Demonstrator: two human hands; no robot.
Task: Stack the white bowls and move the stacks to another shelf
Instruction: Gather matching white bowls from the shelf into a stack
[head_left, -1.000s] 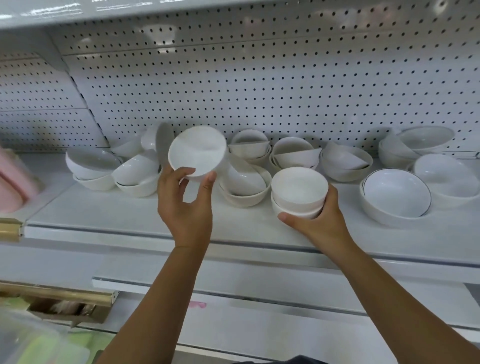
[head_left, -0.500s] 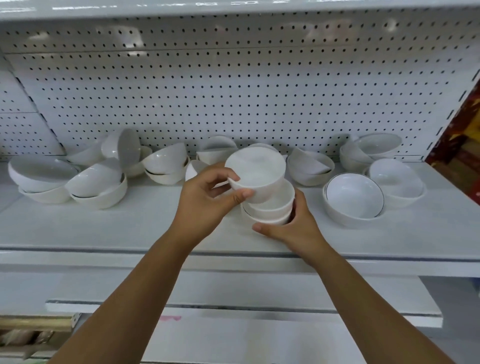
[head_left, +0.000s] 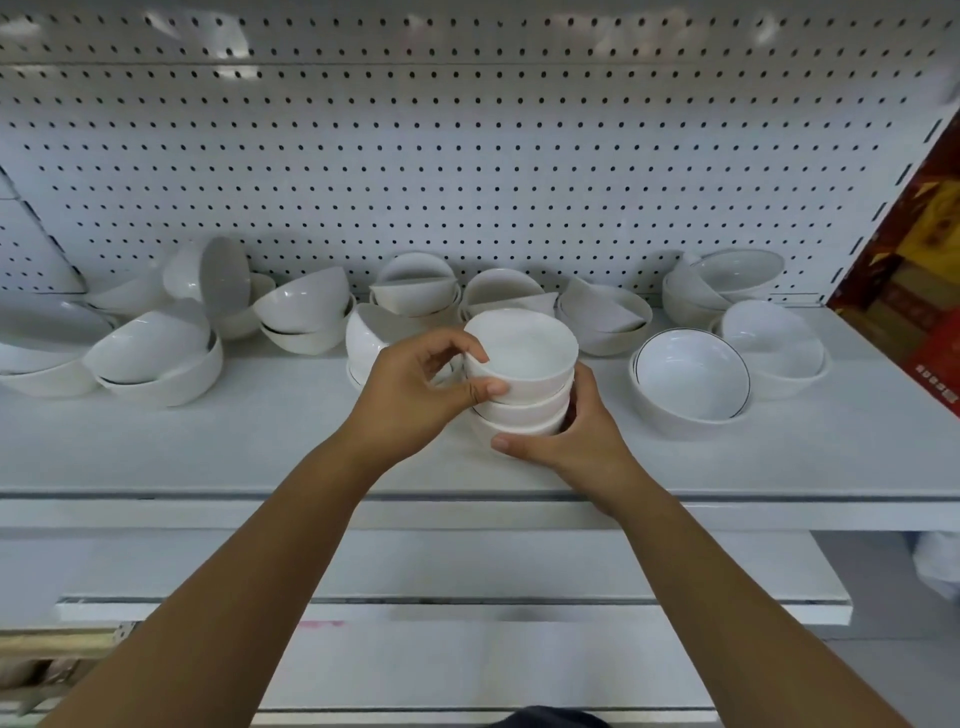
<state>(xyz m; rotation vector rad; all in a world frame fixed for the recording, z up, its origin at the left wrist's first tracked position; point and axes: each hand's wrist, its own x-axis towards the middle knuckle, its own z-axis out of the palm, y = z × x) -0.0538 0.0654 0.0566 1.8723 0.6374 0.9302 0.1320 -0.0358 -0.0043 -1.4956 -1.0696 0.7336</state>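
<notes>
Since last look: top bowl (head_left: 522, 358) now seated on stack (head_left: 519, 411), no longer tilted above. My left hand (head_left: 410, 395) fingers clamp its rim; my right hand (head_left: 576, 436) fingers curl round the base, middle of shelf (head_left: 260, 441), toward front edge.

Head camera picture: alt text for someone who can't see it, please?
A person's left hand grips the top bowl of a three-bowl white stack on a shelf, while the right hand holds its base. Loose white bowls crowd the shelf behind.
</notes>
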